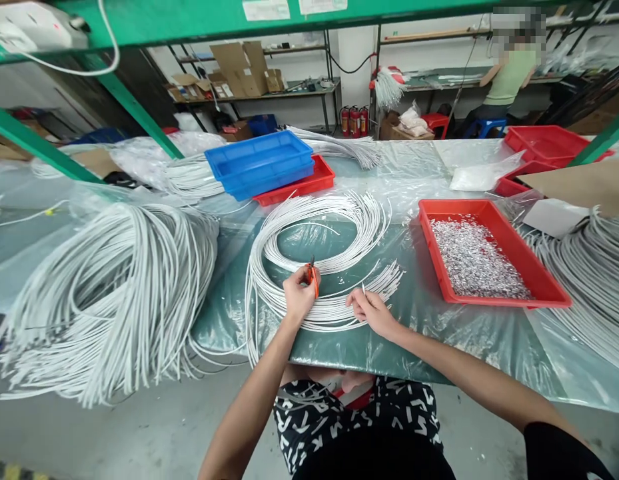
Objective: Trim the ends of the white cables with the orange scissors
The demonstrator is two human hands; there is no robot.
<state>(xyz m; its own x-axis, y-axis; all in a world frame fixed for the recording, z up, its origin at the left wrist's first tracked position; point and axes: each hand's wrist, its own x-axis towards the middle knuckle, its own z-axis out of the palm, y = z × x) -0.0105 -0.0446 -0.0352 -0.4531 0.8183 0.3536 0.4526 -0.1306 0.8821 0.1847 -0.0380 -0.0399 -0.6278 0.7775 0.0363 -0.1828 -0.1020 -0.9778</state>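
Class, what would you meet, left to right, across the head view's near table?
Large cable bundle, left hand holding an orange-handled tool, right hand, red tray of small shiny pieces, grey cable bundle.

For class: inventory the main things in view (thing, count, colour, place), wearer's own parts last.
Cable coil: one, white, centre
Table: one, green, beneath coil
Cable bundles: several, whitish-grey, left, right, behind
Hand tool: one, orange-black, over coil
Parts tray: one, red, right of coil
Small parts: uncountable, silvery, in tray
Blue trays: two-plus, blue, behind coil
Other red trays: several, red, back
Fire extinguishers: several, red, background
Cardboard boxes: several, brown, back left
Co-worker: one, green top, back right
Frame: one, green, overhead
Left-hand grip: one, bare, holding tool
Right-hand grip: one, bare, pinching thin white piece
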